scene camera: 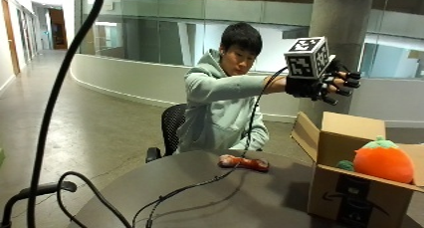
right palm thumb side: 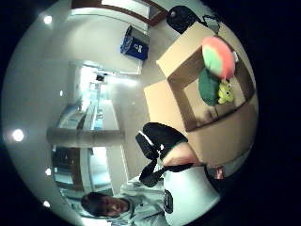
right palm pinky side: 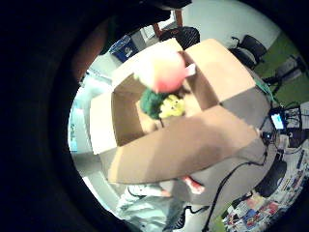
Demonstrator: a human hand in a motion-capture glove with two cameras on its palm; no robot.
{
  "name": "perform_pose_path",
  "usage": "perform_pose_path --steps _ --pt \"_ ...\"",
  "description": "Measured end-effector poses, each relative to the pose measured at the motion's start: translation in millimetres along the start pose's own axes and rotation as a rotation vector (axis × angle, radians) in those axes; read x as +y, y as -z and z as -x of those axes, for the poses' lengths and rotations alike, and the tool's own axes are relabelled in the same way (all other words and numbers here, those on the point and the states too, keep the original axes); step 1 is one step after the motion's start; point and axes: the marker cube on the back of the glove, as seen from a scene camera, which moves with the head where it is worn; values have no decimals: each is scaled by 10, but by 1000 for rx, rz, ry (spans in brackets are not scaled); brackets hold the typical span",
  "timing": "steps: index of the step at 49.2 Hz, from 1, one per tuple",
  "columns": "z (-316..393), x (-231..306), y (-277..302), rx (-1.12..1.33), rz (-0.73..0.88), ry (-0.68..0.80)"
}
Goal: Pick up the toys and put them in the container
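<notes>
Hovering above the cardboard box [scene camera: 344,188], our gloved right hand [scene camera: 324,83] has its fingers spread and carries nothing. An orange plush [scene camera: 383,161] already tops the box; the red toy [scene camera: 244,162] remains on the table [scene camera: 199,198]. Reaching for it, we might snag a box flap.

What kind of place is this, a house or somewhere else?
Probably an office or campus building lobby, not a house. The outside view shows a long hallway, glass walls and a big concrete pillar behind the round table with the cardboard box.
</notes>
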Motion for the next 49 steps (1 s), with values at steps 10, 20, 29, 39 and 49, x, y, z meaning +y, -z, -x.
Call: perform_pose_path --steps 10,20,29,39,49 --pt "-112 420 381 131 6 49" --pt "-473 1248 364 417 91 115" --pt "-1631 1730 -59 629 321 61" --pt "-2007 2285 -958 632 576 -143" --pt "-2017 2275 -1155 630 582 -150"
